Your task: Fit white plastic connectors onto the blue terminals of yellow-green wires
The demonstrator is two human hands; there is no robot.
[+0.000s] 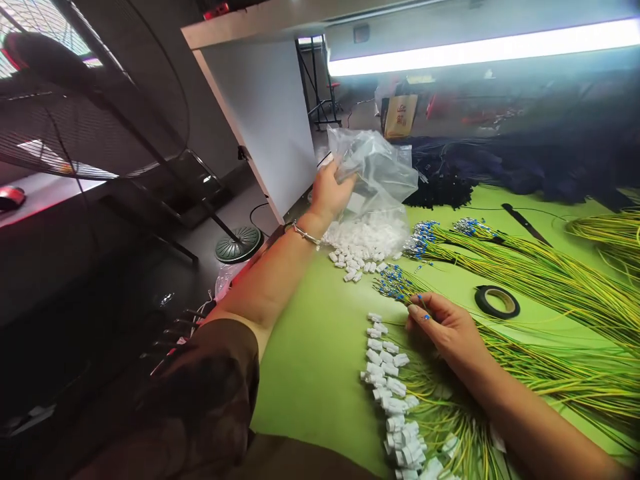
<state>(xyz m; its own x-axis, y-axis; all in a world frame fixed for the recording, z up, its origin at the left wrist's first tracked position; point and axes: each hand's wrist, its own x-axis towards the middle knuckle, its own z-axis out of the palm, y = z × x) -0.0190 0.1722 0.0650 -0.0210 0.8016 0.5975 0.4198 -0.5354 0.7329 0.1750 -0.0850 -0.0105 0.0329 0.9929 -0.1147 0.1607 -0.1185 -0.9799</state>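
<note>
My left hand [333, 190] reaches to the back of the table and grips the side of a clear plastic bag [373, 167]. White plastic connector housings [367, 237] fill the bag's mouth and spill onto the table. My right hand [450, 330] pinches a yellow-green wire with a blue-sleeved terminal [426, 317] between thumb and fingers. Just beyond its fingertips lies a bundle of blue wire terminals [395, 281]. Left of and below that hand, wires with white connectors [393, 387] on their ends lie in a stacked row.
A roll of black tape [497, 302] and a dark knife [525, 223] lie on the green table [305, 373]. Long yellow-green wires [565, 287] stretch right, black cables [445, 183] behind. A white side panel [260, 113] stands at left, near a large fan [95, 100].
</note>
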